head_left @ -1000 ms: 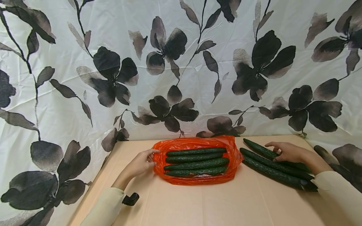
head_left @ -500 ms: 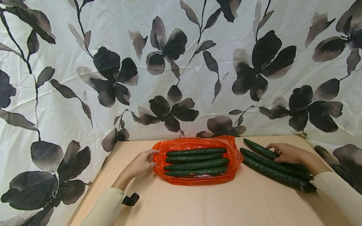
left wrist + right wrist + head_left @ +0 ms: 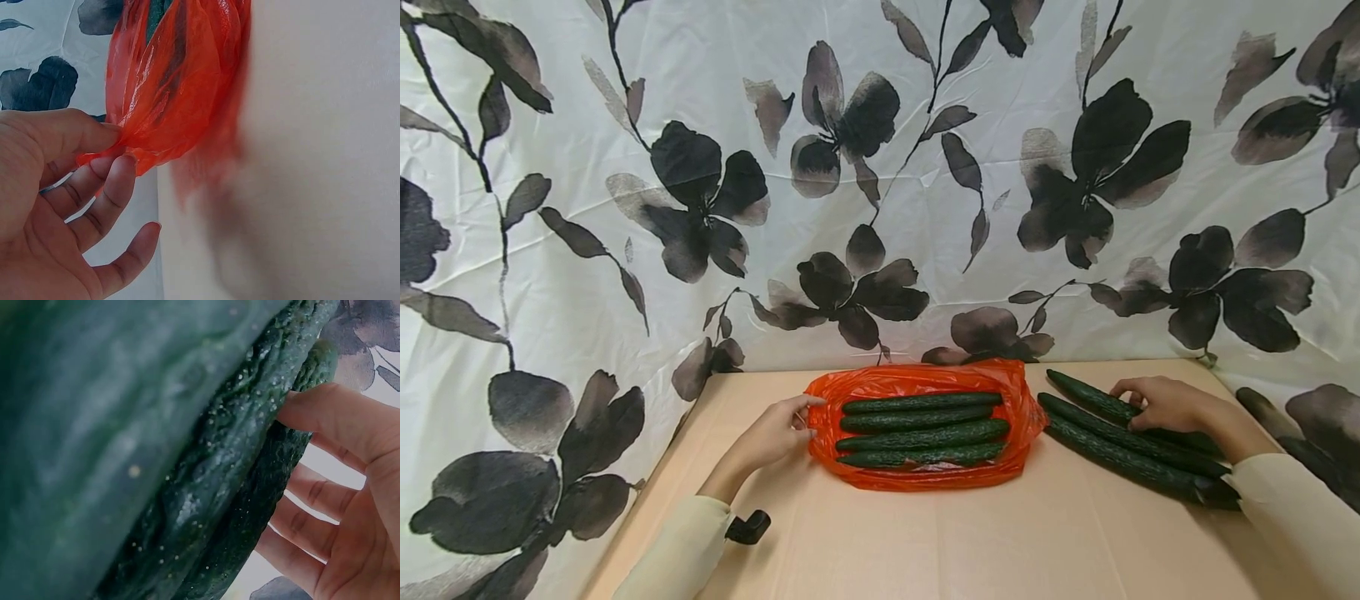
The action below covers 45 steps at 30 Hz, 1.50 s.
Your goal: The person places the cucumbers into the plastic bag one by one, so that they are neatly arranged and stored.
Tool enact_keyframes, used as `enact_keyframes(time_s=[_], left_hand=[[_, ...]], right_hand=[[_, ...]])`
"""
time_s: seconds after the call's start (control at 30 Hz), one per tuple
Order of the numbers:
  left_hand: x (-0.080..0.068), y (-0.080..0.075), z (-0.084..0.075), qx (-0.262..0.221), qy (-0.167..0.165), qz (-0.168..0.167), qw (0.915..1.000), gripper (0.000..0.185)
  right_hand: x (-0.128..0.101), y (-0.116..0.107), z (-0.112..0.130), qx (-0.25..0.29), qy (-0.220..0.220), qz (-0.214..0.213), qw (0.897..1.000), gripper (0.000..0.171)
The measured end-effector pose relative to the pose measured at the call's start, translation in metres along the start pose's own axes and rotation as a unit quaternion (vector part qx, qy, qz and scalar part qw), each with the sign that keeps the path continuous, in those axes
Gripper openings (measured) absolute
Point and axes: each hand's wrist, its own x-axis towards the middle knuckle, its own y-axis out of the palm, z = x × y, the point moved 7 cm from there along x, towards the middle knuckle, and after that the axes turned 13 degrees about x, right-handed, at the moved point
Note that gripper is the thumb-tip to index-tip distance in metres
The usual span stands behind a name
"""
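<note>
In the head view a thin red plastic bag [image 3: 917, 478] lies on the table with several dark green cucumbers [image 3: 922, 437] side by side on it. My left hand [image 3: 772, 433] pinches the bag's left end; the left wrist view shows thumb and index finger on the gathered plastic [image 3: 181, 106], the other fingers loosely spread. To the right of the bag, three more cucumbers lie slanted. My right hand [image 3: 1171, 406] grips the farthest cucumber [image 3: 1088, 395], thumb on the near side and fingers on the far side. The middle cucumber [image 3: 1131, 437] and nearest cucumber [image 3: 1120, 463] lie alongside it.
A pale tan tabletop [image 3: 940, 542] stretches in front of the bag. Behind it hangs a white cloth [image 3: 955, 217] printed with dark flowers, reaching the table's back edge. A small black device [image 3: 748, 527] sits at my left cuff.
The right thumb and fingers have closed on the farthest cucumber. The left hand keeps its place on the bag, and the cucumbers have barely moved.
</note>
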Motion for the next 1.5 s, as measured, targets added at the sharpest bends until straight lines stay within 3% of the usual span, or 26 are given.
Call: enact_keyframes(time_s=[0.27, 0.9, 1.5], left_hand=[[0.001, -0.001, 0.001, 0.003, 0.002, 0.003, 1.0, 0.047], [0.001, -0.001, 0.001, 0.007, 0.006, 0.002, 1.0, 0.047], [0.003, -0.001, 0.0, 0.008, 0.003, -0.002, 1.0, 0.047]], right_hand=[[-0.001, 0.001, 0.004, 0.026, -0.002, 0.003, 1.0, 0.054], [0.0, -0.013, 0.03, 0.0, -0.016, -0.016, 1.0, 0.043], [0.008, -0.025, 0.071, 0.006, -0.028, 0.007, 1.0, 0.047]])
